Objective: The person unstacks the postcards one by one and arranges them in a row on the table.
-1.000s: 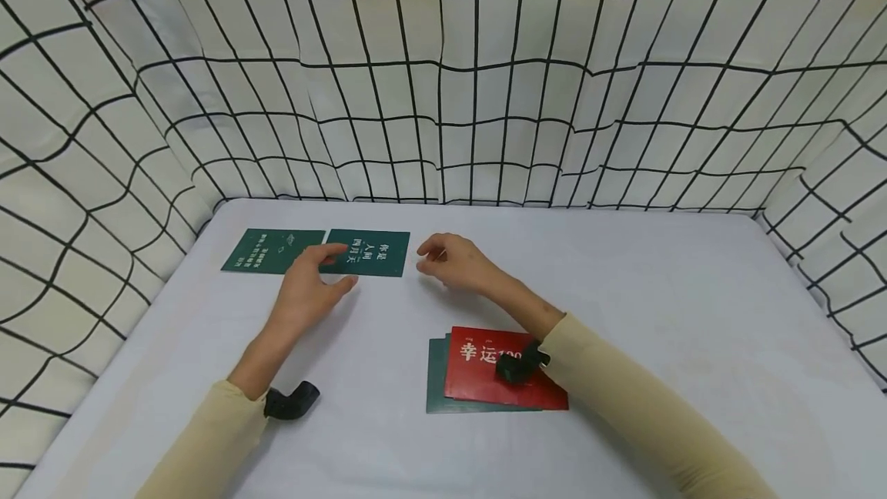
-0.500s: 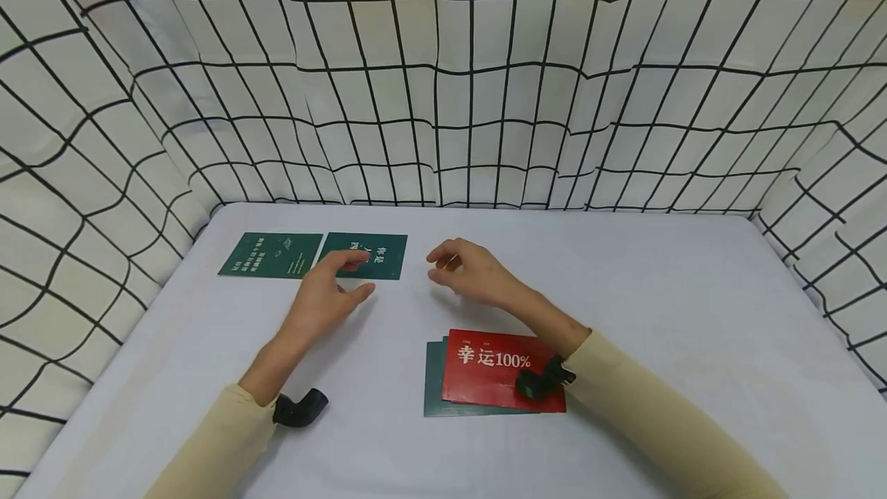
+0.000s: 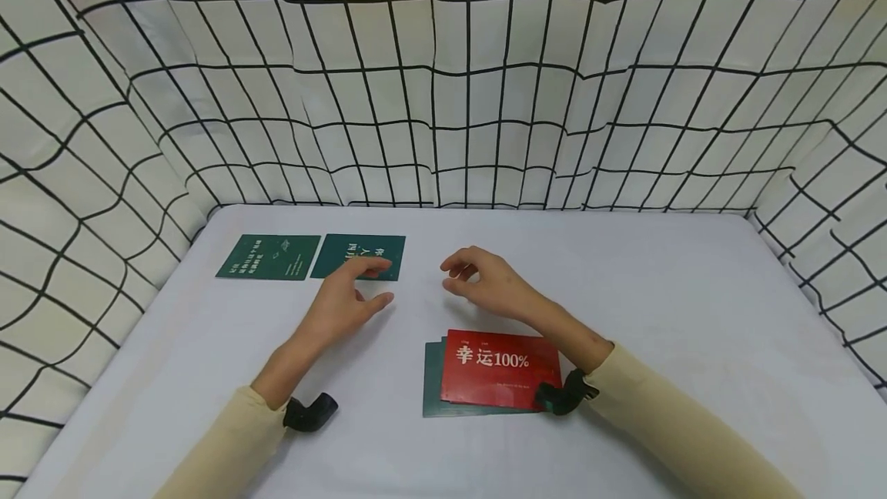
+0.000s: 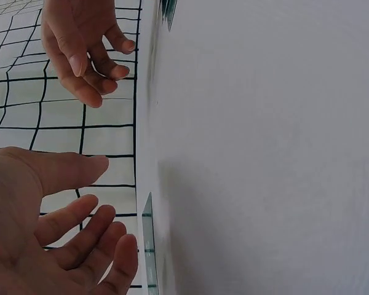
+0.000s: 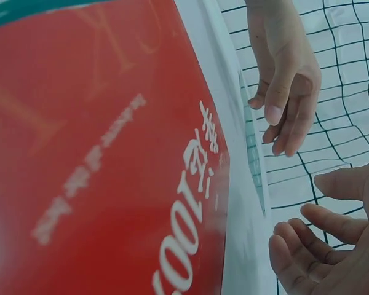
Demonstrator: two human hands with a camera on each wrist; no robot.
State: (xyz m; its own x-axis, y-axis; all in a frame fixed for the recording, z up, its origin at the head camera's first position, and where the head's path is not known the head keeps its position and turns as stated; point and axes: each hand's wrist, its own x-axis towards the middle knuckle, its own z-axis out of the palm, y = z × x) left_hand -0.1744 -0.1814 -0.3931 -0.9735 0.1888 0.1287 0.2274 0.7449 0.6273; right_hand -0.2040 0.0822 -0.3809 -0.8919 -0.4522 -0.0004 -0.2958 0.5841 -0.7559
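My left hand [image 3: 341, 305] hovers over the near edge of a dark green card [image 3: 334, 254] with white lettering, thumb and fingers apart. It covers part of that card. A second green card [image 3: 269, 257] lies just left of it. To the right, my right hand [image 3: 490, 283] hangs above the table with loosely curved fingers and holds nothing. Nearer to me lies a red card [image 3: 485, 380] reading "100%", on top of another green card [image 3: 433, 391] that is mostly hidden. In the right wrist view the red card [image 5: 111, 153] fills much of the picture.
A white-covered table [image 3: 658, 291] carries the cards. Black grid netting [image 3: 471, 98] over white cloth stands along the back and both sides. Each wrist wears a black camera mount, the left mount [image 3: 310, 413] beside the sleeve and the right mount [image 3: 563, 395] over the red card's corner.
Both hands have drifted to the right and slightly toward me. More of the red card's print is uncovered, and the left green card is now fully visible. The cards stay in place.
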